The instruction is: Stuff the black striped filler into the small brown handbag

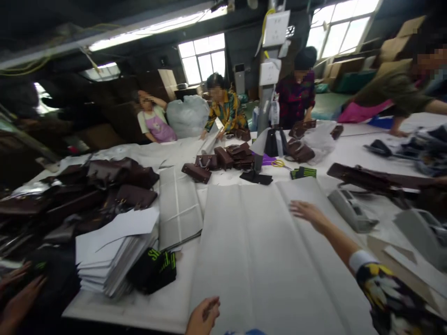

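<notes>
A large white sheet [265, 260] with lengthwise creases lies spread on the table in front of me. My right hand [307, 211] reaches out over it, fingers apart and palm down on its far right part; the arm has a white cuff and a flowered sleeve. My left hand [204, 316] is at the sheet's near edge, fingers curled and apparently pinching it. A second folded white sheet [178, 209] lies to the left.
A stack of white papers [111, 260] and a black-and-green bundle [155, 270] sit at the near left, with dark brown bags [104, 186] behind. More bags [223, 160] and yellow scissors [278, 163] lie farther back. Several people work around the table; another person's hands [17, 293] show at lower left.
</notes>
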Motion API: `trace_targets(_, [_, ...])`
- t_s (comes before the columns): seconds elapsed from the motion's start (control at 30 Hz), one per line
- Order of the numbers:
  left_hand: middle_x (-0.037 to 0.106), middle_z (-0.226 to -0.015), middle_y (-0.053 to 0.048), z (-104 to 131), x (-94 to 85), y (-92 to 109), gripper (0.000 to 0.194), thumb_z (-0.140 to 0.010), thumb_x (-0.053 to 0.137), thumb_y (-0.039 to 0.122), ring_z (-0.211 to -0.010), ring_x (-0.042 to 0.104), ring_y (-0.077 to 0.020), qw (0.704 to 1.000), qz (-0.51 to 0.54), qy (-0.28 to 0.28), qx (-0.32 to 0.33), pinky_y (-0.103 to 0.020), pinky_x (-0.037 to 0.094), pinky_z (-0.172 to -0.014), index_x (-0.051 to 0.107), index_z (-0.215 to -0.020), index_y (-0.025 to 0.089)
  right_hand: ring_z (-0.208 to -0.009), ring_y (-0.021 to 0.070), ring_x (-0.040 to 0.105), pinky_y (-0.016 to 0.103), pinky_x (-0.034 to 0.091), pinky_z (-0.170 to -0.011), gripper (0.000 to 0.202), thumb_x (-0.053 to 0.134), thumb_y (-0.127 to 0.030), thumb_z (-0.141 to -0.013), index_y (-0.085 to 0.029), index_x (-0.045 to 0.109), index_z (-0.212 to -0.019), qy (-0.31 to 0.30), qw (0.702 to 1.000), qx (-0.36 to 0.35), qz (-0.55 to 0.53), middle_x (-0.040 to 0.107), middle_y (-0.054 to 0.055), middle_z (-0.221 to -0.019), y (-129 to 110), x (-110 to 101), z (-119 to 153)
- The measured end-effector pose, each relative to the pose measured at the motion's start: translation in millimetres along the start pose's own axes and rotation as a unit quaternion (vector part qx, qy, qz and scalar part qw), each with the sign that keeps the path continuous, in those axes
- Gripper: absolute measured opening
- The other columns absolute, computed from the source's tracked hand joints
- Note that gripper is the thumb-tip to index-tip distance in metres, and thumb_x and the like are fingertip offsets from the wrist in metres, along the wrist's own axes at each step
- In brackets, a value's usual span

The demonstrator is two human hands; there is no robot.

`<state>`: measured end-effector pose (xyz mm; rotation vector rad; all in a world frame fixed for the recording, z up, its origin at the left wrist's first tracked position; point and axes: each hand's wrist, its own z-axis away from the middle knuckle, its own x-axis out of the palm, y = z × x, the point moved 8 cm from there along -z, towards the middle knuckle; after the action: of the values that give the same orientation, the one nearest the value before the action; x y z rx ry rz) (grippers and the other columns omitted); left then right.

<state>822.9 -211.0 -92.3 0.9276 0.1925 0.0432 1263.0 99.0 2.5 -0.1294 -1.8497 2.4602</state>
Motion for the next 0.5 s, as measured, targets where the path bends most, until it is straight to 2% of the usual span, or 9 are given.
trace_targets(0.07, [0.071, -0.107, -0.014, -5.0, -0.3, 19.3, 0.066, -0.060, 0.069, 0.068, -0.097, 0.066, -0.0300, 0.999, -0.017, 0.009, 0.037, -0.040, 0.052, -0.085, 0.070, -0.102, 0.018, -0.084, 0.0236, 0.069, 0.036, 0.056, -0.072, 0.041, 0.066, -0.040, -0.080, -0.012, 0.066, -0.109, -0.151, 0.984, 0.049, 0.075, 0.069, 0.018, -0.105, 58.8, 66.0, 20.8])
trace_targets(0.1, [0.071, -0.106, -0.014, -8.9, -1.0, 29.9, 0.062, -0.062, 0.069, 0.065, -0.098, 0.066, -0.0294, 0.998, -0.024, 0.014, 0.056, -0.039, 0.051, -0.088, 0.071, -0.102, 0.017, -0.082, 0.0236, 0.069, 0.036, 0.056, -0.071, 0.042, 0.066, -0.042, -0.078, -0.013, 0.068, -0.107, -0.209, 0.969, 0.050, 0.119, 0.071, 0.016, -0.101, 83.7, 94.3, 33.8])
trace_targets(0.17, [0.071, -0.106, -0.014, -19.5, -2.3, 51.4, 0.054, -0.066, 0.068, 0.058, -0.102, 0.064, -0.0287, 0.995, -0.037, 0.020, 0.087, -0.039, 0.048, -0.092, 0.071, -0.101, 0.016, -0.081, 0.0241, 0.070, 0.036, 0.057, -0.069, 0.043, 0.061, -0.048, -0.078, -0.016, 0.070, -0.105, -0.296, 0.936, 0.027, 0.191, 0.072, 0.013, -0.097, 123.0, 141.3, 56.4])
trace_targets(0.2, [0.071, -0.106, -0.015, -26.9, -2.5, 61.8, 0.052, -0.068, 0.067, 0.055, -0.102, 0.064, -0.0284, 0.994, -0.041, 0.019, 0.095, -0.038, 0.048, -0.092, 0.070, -0.102, 0.016, -0.082, 0.0245, 0.070, 0.037, 0.057, -0.071, 0.044, 0.055, -0.051, -0.081, -0.017, 0.070, -0.105, -0.313, 0.924, 0.003, 0.218, 0.073, 0.012, -0.098, 136.1, 158.8, 62.6])
trace_targets(0.27, [0.070, -0.108, -0.016, -47.1, -3.1, 83.1, 0.054, -0.070, 0.066, 0.053, -0.096, 0.065, -0.0275, 0.995, -0.038, 0.007, 0.096, -0.038, 0.050, -0.086, 0.068, -0.107, 0.014, -0.093, 0.0258, 0.068, 0.041, 0.056, -0.084, 0.046, 0.043, -0.051, -0.087, -0.019, 0.070, -0.108, -0.276, 0.916, -0.081, 0.279, 0.072, 0.011, -0.106, 147.6, 181.9, 62.6])
trace_targets(0.33, [0.069, -0.108, -0.018, -76.0, -6.8, 108.3, 0.059, -0.072, 0.064, 0.054, -0.091, 0.066, -0.0262, 0.995, -0.018, -0.005, 0.096, -0.037, 0.051, -0.079, 0.065, -0.113, 0.011, -0.113, 0.0264, 0.060, 0.044, 0.047, -0.101, 0.046, 0.037, -0.047, -0.092, -0.022, 0.065, -0.118, -0.199, 0.895, -0.197, 0.347, 0.065, 0.010, -0.122, 147.2, 197.1, 57.7])
trace_targets(0.4, [0.068, -0.108, -0.018, -114.4, -16.6, 140.3, 0.061, -0.074, 0.063, 0.054, -0.090, 0.066, -0.0245, 0.994, 0.010, 0.001, 0.105, -0.035, 0.051, -0.076, 0.062, -0.117, 0.010, -0.128, 0.0269, 0.048, 0.049, 0.037, -0.109, 0.045, 0.039, -0.043, -0.094, -0.024, 0.056, -0.131, -0.142, 0.843, -0.304, 0.421, 0.053, 0.009, -0.139, 148.8, 211.7, 56.9])
trace_targets(0.5, [0.069, -0.108, -0.016, -188.4, -37.6, 198.4, 0.055, -0.077, 0.066, 0.047, -0.092, 0.066, -0.0216, 0.988, 0.067, 0.027, 0.137, -0.033, 0.050, -0.079, 0.061, -0.118, 0.012, -0.135, 0.0277, 0.039, 0.054, 0.028, -0.112, 0.055, 0.044, -0.039, -0.093, -0.027, 0.036, -0.146, -0.105, 0.746, -0.408, 0.516, 0.039, 0.006, -0.150, 163.2, 228.8, 59.0])
